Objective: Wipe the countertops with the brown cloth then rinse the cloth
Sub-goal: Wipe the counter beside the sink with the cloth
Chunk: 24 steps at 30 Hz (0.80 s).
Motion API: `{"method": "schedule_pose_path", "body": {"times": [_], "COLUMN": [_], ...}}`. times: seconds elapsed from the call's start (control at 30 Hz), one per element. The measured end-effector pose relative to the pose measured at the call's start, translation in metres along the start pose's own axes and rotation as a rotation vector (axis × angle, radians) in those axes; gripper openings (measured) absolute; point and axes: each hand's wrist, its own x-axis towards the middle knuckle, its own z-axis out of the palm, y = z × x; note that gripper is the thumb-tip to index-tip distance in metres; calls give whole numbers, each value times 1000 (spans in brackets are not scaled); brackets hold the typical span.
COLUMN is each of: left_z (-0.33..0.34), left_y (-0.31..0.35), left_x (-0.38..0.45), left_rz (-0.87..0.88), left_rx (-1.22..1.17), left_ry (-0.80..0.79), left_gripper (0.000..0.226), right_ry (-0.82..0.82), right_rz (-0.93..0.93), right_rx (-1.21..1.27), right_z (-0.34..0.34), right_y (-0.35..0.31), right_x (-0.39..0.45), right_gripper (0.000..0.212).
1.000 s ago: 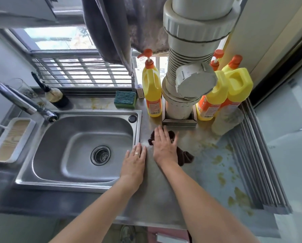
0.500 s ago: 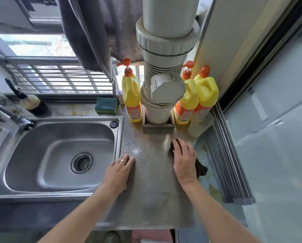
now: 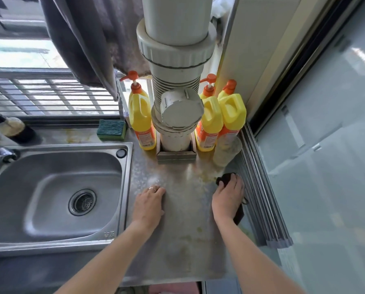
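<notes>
A person looks down along two bare forearms at a stainless steel countertop (image 3: 177,240) beside a sink. The left hand (image 3: 148,205) rests flat on the metal just right of the sink's rim, fingers lying close together, a ring on one finger. The right hand (image 3: 228,198) presses palm-down on the brown cloth (image 3: 224,181), fingers loosely spread over it; dark folds show past the fingertips and below the heel of the hand.

A second ago the cloth lay near the sink's edge, close to the left hand. It has since swept across to the right, and now sits against the ridged grey mat (image 3: 262,200) along the counter's right border. The left hand has barely shifted. Judging by this, one pass across the middle of the counter is done, but yellowish stains (image 3: 198,179) remain toward the back, so wiping is far from finished and rinsing is not yet due.

To the left lies the steel sink (image 3: 50,187), its drain strainer (image 3: 82,202) open. Farther back stand a cloudy clear bottle (image 3: 226,151), a wide grey drain pipe (image 3: 177,115), yellow detergent bottles (image 3: 232,113) on both sides of it, and a green scouring sponge (image 3: 111,129). Beyond is a barred window (image 3: 50,96), with grey towels (image 3: 92,39) hanging above.
</notes>
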Motion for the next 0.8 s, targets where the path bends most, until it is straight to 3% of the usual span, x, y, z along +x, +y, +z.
{"method": "schedule_pose_path", "body": {"times": [0.13,0.23,0.3,0.37,0.43,0.5,0.8], "left_z": [4,4,3,3,3,3,3], "left_y": [-1,-2,-1,-2,-2,-3,-4], "left_x": [0,0,0,0,0,0,1], "left_rz": [6,5,6,10,18,25,42], "left_rx": [5,6,8,13,15,18,27], "left_ry": [21,23,23,22,24,29,21], "left_gripper": [60,60,61,61,60,59,60], "right_ry": [-118,-222,-168,-23,78,52,-276], "right_rz": [-135,-374,-489,-386,-157,-40,-385], "right_rx": [24,60,28,0,23,43,114], "right_z": [4,3,1,-1,-1,3,18], "right_y": [-12,-11,-4,1,-1,-7,-33], "right_x": [-1,-4,-7,-8,-6,1,-2], "right_gripper": [48,42,38,35,36,41,41]}}
